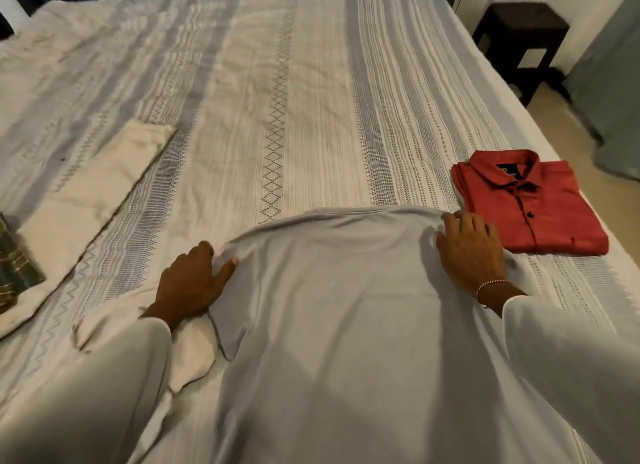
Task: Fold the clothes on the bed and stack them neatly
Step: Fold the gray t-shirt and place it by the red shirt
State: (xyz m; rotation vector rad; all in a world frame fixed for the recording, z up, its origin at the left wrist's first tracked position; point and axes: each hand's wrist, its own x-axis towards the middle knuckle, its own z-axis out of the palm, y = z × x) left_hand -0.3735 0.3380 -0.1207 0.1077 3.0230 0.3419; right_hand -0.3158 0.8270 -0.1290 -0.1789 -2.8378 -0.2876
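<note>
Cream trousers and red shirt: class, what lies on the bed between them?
In the head view, only bare striped bedsheet separates the cream trousers from the red shirt.

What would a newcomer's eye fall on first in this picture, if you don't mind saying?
Probably the folded red shirt near the bed's right edge, the one strong colour here. Next, the grey T-shirt spread flat in the near middle, with the left hand pinching its left shoulder and the right hand resting on its right shoulder.
</note>
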